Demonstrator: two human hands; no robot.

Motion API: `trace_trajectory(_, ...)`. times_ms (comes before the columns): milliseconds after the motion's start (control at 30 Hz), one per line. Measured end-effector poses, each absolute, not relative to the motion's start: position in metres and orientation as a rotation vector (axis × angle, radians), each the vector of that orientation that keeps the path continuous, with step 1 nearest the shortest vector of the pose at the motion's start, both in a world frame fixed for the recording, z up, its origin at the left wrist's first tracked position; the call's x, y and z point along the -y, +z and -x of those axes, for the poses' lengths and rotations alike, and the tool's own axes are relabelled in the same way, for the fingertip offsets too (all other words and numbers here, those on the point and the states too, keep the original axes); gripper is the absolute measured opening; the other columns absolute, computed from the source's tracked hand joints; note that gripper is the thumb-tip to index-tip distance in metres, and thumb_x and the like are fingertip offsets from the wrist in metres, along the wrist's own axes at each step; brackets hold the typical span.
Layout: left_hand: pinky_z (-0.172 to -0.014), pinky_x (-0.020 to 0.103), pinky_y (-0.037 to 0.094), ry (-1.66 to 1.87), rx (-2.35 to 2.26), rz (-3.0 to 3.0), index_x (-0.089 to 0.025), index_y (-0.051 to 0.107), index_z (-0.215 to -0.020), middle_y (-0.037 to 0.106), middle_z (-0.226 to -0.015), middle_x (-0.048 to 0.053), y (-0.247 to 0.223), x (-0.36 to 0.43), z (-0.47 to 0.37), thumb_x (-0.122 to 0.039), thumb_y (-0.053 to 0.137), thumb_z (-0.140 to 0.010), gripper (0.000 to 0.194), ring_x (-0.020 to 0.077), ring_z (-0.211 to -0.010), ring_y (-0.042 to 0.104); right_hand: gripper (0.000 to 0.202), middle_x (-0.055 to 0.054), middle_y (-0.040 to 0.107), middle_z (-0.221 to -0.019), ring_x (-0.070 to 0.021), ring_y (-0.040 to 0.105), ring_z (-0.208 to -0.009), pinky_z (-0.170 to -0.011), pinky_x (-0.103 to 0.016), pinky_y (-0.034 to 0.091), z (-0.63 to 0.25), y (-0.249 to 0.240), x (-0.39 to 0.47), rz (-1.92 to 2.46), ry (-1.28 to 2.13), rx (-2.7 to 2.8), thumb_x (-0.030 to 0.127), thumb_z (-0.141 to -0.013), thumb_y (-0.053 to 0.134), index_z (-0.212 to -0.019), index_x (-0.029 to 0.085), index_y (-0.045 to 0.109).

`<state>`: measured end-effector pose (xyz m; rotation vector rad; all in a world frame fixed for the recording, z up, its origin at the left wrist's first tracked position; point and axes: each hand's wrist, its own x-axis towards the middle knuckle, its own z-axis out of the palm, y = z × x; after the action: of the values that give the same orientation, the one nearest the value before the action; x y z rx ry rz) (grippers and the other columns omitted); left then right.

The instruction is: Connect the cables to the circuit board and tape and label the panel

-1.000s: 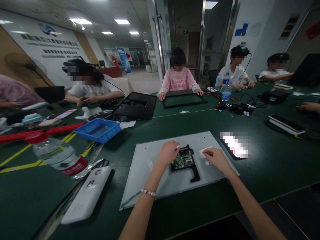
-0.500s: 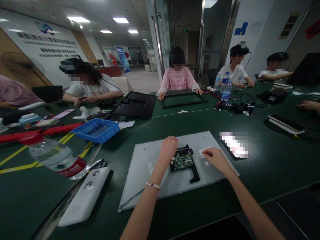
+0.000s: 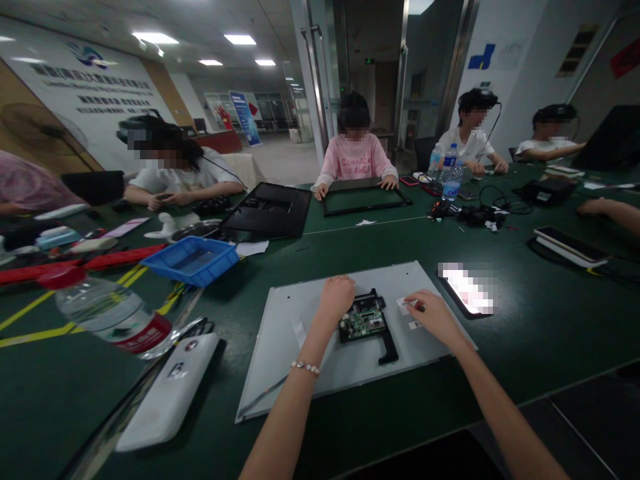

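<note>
A flat silver-white panel (image 3: 280,333) lies on the green table in front of me. On its middle sits a black bracket (image 3: 389,348) with a green circuit board (image 3: 367,323) in it. My left hand (image 3: 338,295) is curled at the bracket's upper left edge; its fingertips are hidden, so what they grip cannot be made out. Over the panel's right part, my right hand (image 3: 431,313) holds its thumb and fingers pinched at a small white label (image 3: 401,305). Whether anything is between them is too small to tell. Another label (image 3: 415,325) lies just below.
A lit phone (image 3: 465,290) lies right of the panel. To the left are a white power bank (image 3: 173,390), a water bottle (image 3: 115,317) and a blue tray (image 3: 193,260). Across the table, a person in pink touches a black frame (image 3: 367,208) beside a black cover (image 3: 270,210).
My right hand's fingers have shifted slightly at the label; my left hand stays at the bracket. The person opposite has slid a hand left along the frame. A co-worker's hand at right reaches further in.
</note>
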<state>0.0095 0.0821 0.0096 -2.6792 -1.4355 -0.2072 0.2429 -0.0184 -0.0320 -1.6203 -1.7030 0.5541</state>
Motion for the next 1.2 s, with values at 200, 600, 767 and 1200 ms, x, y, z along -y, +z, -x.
trace_trajectory(200, -0.086, 0.033, 0.041, -0.268, 1.449, 2.709, -0.017, 0.063, -0.102, 0.065, -0.1, 0.009, 0.015, -0.061, 0.007, -0.02, 0.042, -0.089, 0.024, 0.0207, -0.098, 0.057, 0.024, -0.006, 0.061, -0.102, -0.0194, 0.058, -0.09, -0.082, -0.032, 0.045, -0.242, -0.021, 0.027, 1.575, 0.529, 1.885, 0.031, -0.078, 0.059, -0.099, 0.021, 0.065)
trace_trajectory(600, -0.091, 0.038, 0.042, -0.577, 1.265, 2.991, -0.018, 0.059, -0.108, 0.06, -0.11, 0.006, 0.018, -0.024, 0.014, -0.018, 0.043, -0.088, 0.025, 0.02, -0.102, 0.054, 0.019, -0.006, 0.065, -0.096, -0.0197, 0.058, -0.089, -0.082, -0.033, 0.044, -0.245, -0.027, 0.024, 1.618, 0.373, 1.976, 0.024, -0.085, 0.048, -0.091, 0.021, 0.065)
trace_trajectory(767, -0.092, 0.038, 0.042, -0.581, 1.12, 3.113, -0.02, 0.057, -0.11, 0.057, -0.112, 0.005, 0.019, -0.011, 0.005, -0.021, 0.046, -0.089, 0.024, 0.0196, -0.105, 0.051, 0.02, -0.007, 0.064, -0.101, -0.0219, 0.057, -0.095, -0.087, -0.036, 0.043, -0.241, -0.027, 0.025, 1.599, 0.27, 1.986, 0.024, -0.086, 0.047, -0.095, 0.022, 0.065)
trace_trajectory(1200, -0.092, 0.039, 0.039, -0.445, 0.978, 3.15, -0.021, 0.054, -0.113, 0.054, -0.113, 0.006, 0.012, -0.006, 0.0, -0.028, 0.056, -0.084, 0.03, 0.0217, -0.105, 0.049, 0.016, -0.005, 0.063, -0.095, -0.0197, 0.057, -0.091, -0.083, -0.033, 0.044, -0.204, -0.026, 0.032, 1.434, 0.369, 2.075, 0.023, -0.086, 0.047, -0.087, 0.022, 0.063)
